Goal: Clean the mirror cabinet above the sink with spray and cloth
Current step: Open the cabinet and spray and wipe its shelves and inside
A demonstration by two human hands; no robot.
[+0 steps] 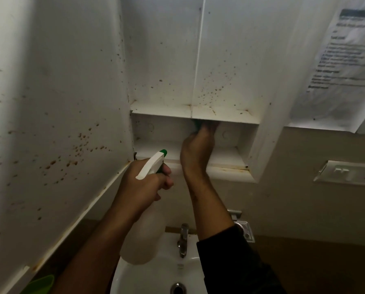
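Observation:
The white cabinet [162, 60] hangs open above the sink, its inside speckled with brown spots. My left hand [143, 185] grips a translucent spray bottle [144, 230] with a white trigger and green nozzle, held below the lowest compartment. My right hand [195, 151] reaches up into that lower compartment, under the shelf [166, 113], pressing a green cloth [197, 123] against the shelf's underside. Only a small edge of the cloth shows; the fingers are partly hidden behind the shelf.
The open cabinet door [50, 113] swings out at the left, stained with brown spots. A white sink [156, 274] with a chrome tap [183, 238] lies below. A paper notice [338, 66] hangs at the right, a wall switch plate [347, 172] under it. A green object [42, 284] sits bottom left.

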